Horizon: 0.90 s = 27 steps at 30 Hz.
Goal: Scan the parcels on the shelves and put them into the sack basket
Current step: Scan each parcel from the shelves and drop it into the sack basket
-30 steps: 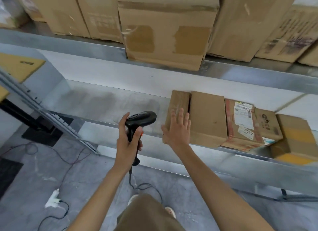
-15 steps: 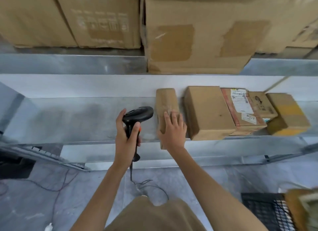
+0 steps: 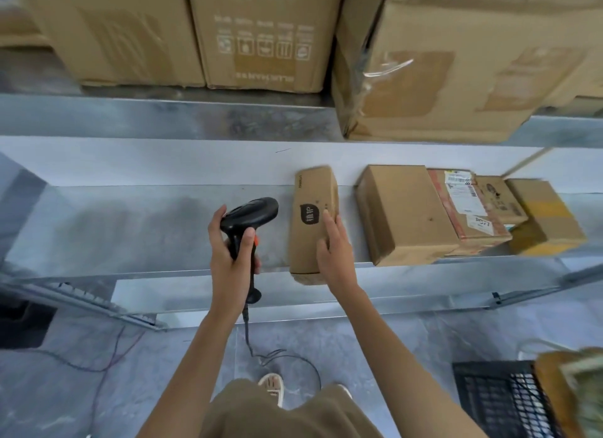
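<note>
My left hand (image 3: 232,258) grips a black corded barcode scanner (image 3: 249,220), its head pointing right toward a narrow brown parcel (image 3: 310,225) with a black logo. My right hand (image 3: 334,251) holds that parcel by its right side; the parcel is tilted and overhangs the front edge of the metal shelf (image 3: 146,228). To its right on the same shelf lie a wider plain box (image 3: 404,215), a box with white shipping labels (image 3: 463,205), a small printed box (image 3: 499,199) and a box with yellow tape (image 3: 548,219). A black mesh basket (image 3: 499,401) stands on the floor at lower right.
Large cardboard cartons (image 3: 261,36) fill the upper shelf (image 3: 163,117). The scanner's cable (image 3: 277,356) trails on the grey floor by my feet. Another parcel (image 3: 574,388) sits in the basket corner. A dark stand and wires lie at far left.
My right hand has pulled the narrow parcel forward and apart from the wider box, tilting it so its logo face shows. The view has shifted right, showing the basket.
</note>
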Each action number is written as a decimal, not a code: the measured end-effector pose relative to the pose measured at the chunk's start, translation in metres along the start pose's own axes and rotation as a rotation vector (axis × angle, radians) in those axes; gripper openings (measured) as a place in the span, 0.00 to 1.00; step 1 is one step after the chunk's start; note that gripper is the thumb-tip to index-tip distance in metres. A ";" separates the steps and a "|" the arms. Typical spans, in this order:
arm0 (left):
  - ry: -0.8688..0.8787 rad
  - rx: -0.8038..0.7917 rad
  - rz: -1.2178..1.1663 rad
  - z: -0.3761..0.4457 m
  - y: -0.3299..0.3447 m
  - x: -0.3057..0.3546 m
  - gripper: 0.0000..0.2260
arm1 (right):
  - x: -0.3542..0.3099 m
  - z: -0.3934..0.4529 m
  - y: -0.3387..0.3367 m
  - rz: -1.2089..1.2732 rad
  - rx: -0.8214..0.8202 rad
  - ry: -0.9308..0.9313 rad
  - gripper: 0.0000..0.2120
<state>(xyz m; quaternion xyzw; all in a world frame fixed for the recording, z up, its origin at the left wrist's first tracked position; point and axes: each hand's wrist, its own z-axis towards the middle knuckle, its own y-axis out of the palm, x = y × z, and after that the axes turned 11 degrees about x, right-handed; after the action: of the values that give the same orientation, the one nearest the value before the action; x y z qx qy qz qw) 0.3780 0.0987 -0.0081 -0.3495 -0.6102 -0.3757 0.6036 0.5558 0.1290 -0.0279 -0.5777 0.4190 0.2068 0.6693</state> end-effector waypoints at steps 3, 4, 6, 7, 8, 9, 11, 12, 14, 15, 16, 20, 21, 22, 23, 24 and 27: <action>0.004 -0.016 -0.011 -0.003 0.002 0.001 0.21 | 0.000 0.003 -0.001 -0.316 -0.011 -0.040 0.25; 0.008 -0.025 -0.013 -0.004 0.003 0.002 0.20 | 0.000 0.003 0.000 -0.412 -0.020 -0.039 0.26; 0.016 -0.044 -0.016 -0.006 0.004 0.004 0.20 | 0.000 0.004 0.002 -0.553 -0.060 -0.028 0.33; 0.019 -0.050 -0.017 -0.008 0.004 0.005 0.21 | 0.000 0.004 0.003 -0.593 -0.078 -0.018 0.38; 0.020 -0.054 -0.019 -0.009 0.003 0.006 0.21 | 0.001 0.004 0.006 -0.617 -0.085 -0.014 0.41; 0.021 -0.059 -0.019 -0.009 0.002 0.007 0.21 | 0.001 0.004 0.008 -0.632 -0.085 -0.014 0.42; 0.022 -0.071 -0.020 -0.010 0.001 0.008 0.22 | 0.000 0.002 0.013 -0.622 -0.057 -0.006 0.39; 0.023 -0.076 -0.019 -0.011 0.000 0.008 0.22 | -0.001 0.001 0.015 -0.607 -0.033 -0.003 0.38; 0.027 -0.077 -0.018 -0.012 -0.002 0.008 0.22 | 0.000 0.001 0.015 -0.559 0.009 -0.010 0.35; 0.029 -0.073 -0.019 -0.012 -0.003 0.008 0.22 | 0.002 0.002 0.014 -0.497 0.016 -0.009 0.34; 0.032 -0.067 -0.020 -0.012 -0.005 0.008 0.22 | 0.006 0.002 0.013 -0.381 0.015 0.007 0.33; 0.029 -0.040 -0.023 -0.012 -0.009 0.006 0.21 | 0.011 -0.003 0.009 0.245 0.011 0.163 0.29; 0.027 -0.037 -0.024 -0.012 -0.009 0.006 0.21 | 0.010 -0.005 0.009 0.280 0.026 0.165 0.28; 0.026 -0.037 -0.025 -0.013 -0.010 0.006 0.20 | 0.009 -0.007 0.008 0.279 0.042 0.151 0.28; 0.027 -0.039 -0.027 -0.013 -0.010 0.006 0.20 | 0.006 -0.008 0.007 0.243 0.057 0.119 0.28; 0.028 -0.041 -0.027 -0.014 -0.010 0.006 0.20 | 0.004 -0.007 0.005 0.170 0.069 0.071 0.28; 0.020 -0.045 -0.023 -0.015 -0.009 0.006 0.21 | 0.000 -0.003 0.000 -0.225 0.067 -0.085 0.27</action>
<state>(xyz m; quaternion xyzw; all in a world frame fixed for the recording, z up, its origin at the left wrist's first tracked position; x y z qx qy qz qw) 0.3767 0.0809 -0.0030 -0.3523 -0.5993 -0.3998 0.5974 0.5554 0.1264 -0.0280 -0.5893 0.3293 0.1405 0.7243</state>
